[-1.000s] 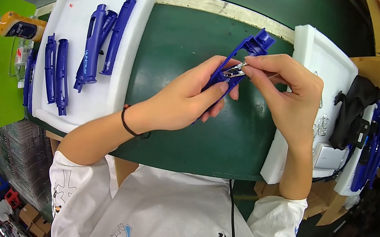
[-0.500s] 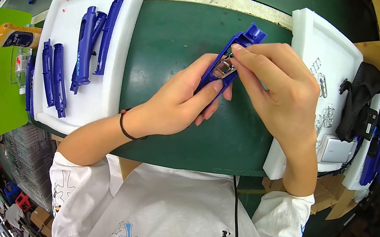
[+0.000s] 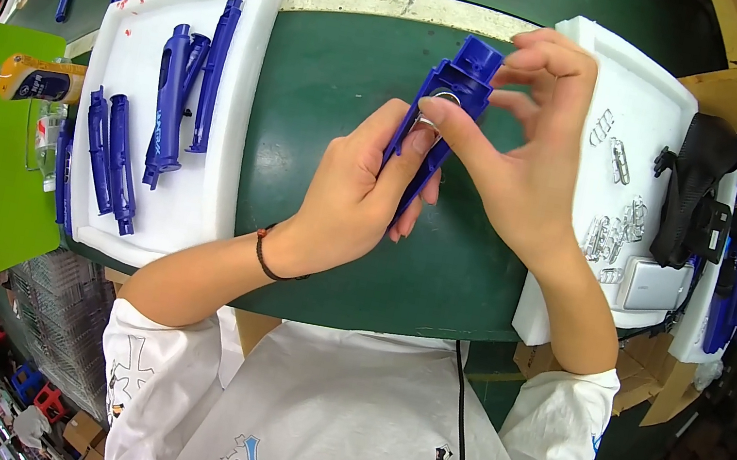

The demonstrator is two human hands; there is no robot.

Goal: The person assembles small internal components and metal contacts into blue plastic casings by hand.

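The left hand (image 3: 350, 192) is clamped around a trough-shaped casing (image 3: 462, 79) of smooth blue plastic, tilted above the green worktop (image 3: 312, 102) between two white foam trays. The right hand (image 3: 537, 166) has its thumb on the casing's opening, partly covering a shiny rounded part (image 3: 448, 97); whether its fingers grip, I cannot tell. More long blue casings lie in the left tray (image 3: 235, 128). Near the right tray's (image 3: 537, 304) outer edge, a black pouch (image 3: 689, 203) and silver box (image 3: 654, 286) crowd small glossy pieces (image 3: 620, 230).
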